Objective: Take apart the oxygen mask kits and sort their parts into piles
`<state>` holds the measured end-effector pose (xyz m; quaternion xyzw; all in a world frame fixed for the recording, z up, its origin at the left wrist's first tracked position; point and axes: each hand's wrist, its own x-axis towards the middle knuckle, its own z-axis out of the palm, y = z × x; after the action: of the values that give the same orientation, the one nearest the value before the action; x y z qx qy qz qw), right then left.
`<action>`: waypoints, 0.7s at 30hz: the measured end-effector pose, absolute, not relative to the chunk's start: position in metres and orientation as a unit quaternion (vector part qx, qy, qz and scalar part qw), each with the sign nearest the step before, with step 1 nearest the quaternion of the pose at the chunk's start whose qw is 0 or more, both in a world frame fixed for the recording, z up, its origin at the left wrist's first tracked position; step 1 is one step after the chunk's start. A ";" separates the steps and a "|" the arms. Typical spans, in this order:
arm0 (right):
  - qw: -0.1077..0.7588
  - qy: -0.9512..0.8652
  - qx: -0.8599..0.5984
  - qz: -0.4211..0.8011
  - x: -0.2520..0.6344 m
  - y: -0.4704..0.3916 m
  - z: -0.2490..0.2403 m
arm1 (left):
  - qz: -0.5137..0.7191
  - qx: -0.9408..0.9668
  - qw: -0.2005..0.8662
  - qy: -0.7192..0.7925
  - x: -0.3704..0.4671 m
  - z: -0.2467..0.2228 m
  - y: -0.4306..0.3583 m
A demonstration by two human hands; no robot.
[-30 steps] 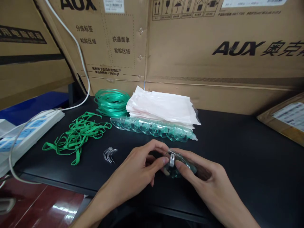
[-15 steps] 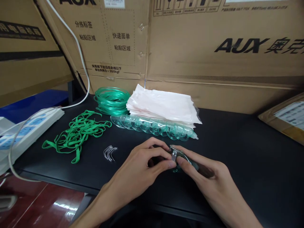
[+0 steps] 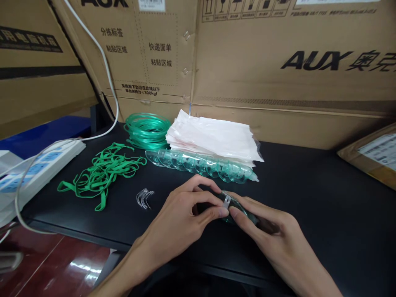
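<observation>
1. Left hand (image 3: 185, 214): grip closed, thumb and fingertips pinching a short silver metal strip (image 3: 227, 201).
2. Right hand (image 3: 269, 220): grip clamped on a translucent green plastic mask (image 3: 241, 207), thumb near the strip.
3. Mask sits between both hands, over the near part of the black counter (image 3: 309, 198); strip at its left end.
4. Containers: brown cardboard boxes (image 3: 247, 62) behind, contents hidden. White flat packets (image 3: 213, 134), stacked, clear film at right edge; contents can't tell.
5. Mask long axis: slants far-left to near-right, partly hidden by fingers. Strip points roughly away from wearer, far end leaning right.
6. Nested row of clear green masks (image 3: 201, 164) just in front of packets, running left-right.
</observation>
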<state>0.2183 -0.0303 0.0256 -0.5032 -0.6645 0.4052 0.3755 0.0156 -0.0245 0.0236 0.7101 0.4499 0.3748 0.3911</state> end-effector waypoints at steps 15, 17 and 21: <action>0.396 -0.676 -0.491 0.380 0.218 -0.034 0.023 | 0.389 0.734 0.348 0.434 0.017 0.022 -0.026; 0.406 -0.672 -0.493 0.375 0.216 -0.035 0.022 | 0.391 0.735 0.346 0.434 0.017 0.022 -0.026; 0.415 -0.674 -0.502 0.349 0.211 -0.036 0.020 | 0.396 0.733 0.345 0.432 0.018 0.022 -0.025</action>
<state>0.2111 -0.0356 0.0199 -0.5016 -0.6741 0.3490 0.4149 0.0180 -0.0246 0.0223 0.7326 0.4323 0.3965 0.3454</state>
